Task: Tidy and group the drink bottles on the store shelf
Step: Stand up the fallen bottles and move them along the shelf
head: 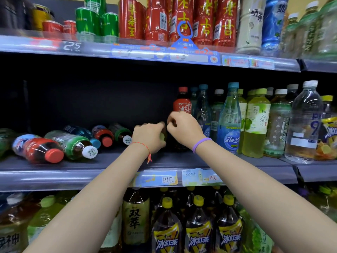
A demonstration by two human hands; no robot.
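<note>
On the middle shelf (73,172), several bottles lie on their sides at the left: a red-capped cola (43,149), a green-labelled tea with a white cap (73,143), and blue-, red- and white-capped ones behind. To the right stands an upright row: a red cola (182,104), a blue sea-salt drink (230,123), a green yuzu drink (256,123). My left hand (149,137) is closed round a bottle with a pale green cap (162,136). Close beside it, my right hand (184,127) curls over the top of a dark bottle (177,146), whose cap is hidden.
A clear water bottle (304,123) and a yellow iced-tea bottle stand at the far right. Red and green cans (109,24) and red bottles fill the shelf above. Large iced-tea bottles (198,232) stand below. The back left of the middle shelf is dark.
</note>
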